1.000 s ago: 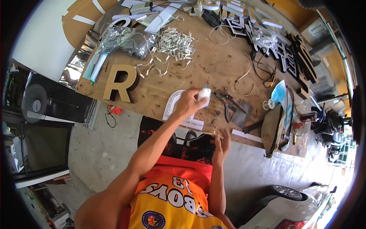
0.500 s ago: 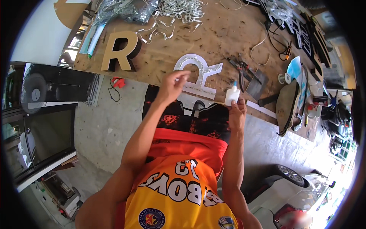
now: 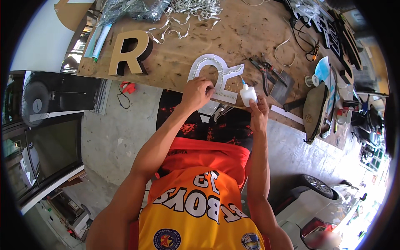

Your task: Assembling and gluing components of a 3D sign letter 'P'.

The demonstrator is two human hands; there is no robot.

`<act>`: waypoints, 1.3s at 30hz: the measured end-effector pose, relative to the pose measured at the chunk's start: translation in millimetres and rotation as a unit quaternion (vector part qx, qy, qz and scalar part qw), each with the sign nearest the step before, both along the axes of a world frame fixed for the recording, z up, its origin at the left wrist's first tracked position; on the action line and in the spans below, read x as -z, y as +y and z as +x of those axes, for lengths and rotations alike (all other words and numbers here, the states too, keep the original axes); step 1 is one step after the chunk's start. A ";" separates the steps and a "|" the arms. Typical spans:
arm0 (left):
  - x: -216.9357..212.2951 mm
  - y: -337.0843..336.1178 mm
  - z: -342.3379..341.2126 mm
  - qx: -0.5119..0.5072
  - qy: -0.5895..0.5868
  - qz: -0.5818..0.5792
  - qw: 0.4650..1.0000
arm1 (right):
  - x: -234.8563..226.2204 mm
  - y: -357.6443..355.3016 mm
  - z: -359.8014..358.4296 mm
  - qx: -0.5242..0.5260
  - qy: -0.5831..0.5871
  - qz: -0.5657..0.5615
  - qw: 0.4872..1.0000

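A white letter-shaped piece (image 3: 221,79) lies near the table's front edge, with a row of small light modules along its strokes. My left hand (image 3: 197,93) rests at its near left side, fingers curled in and touching it; whether something small sits between the fingertips is hidden. In my right hand (image 3: 259,109) is a white squeeze bottle (image 3: 248,95) with a thin blue nozzle. The bottle stands nearly upright, its tip pointing up close to the letter's right arm. Thumb and fingers grip its lower part.
A tan-faced letter with dark sides (image 3: 129,54) stands left on the wooden table (image 3: 166,62). Strings of light modules (image 3: 196,10) and clear plastic (image 3: 133,10) lie behind. Pliers (image 3: 266,75), a dark metal plate (image 3: 282,87) and a brown pouch (image 3: 314,110) are at the right.
My left hand has come down to the right onto the letter piece, its fingers curling. The bottle in my right hand has moved left and slightly up, nearer the letter.
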State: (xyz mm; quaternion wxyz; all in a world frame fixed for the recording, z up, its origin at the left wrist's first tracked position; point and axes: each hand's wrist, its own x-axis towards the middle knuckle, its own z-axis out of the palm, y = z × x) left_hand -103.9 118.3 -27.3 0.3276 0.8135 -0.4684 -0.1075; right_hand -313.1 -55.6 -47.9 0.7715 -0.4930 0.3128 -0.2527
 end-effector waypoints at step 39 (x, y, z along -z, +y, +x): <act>7.6 14.6 21.9 0.181 -0.089 -0.069 0.977 | -41.0 -9.4 21.5 -0.102 0.200 -0.190 0.956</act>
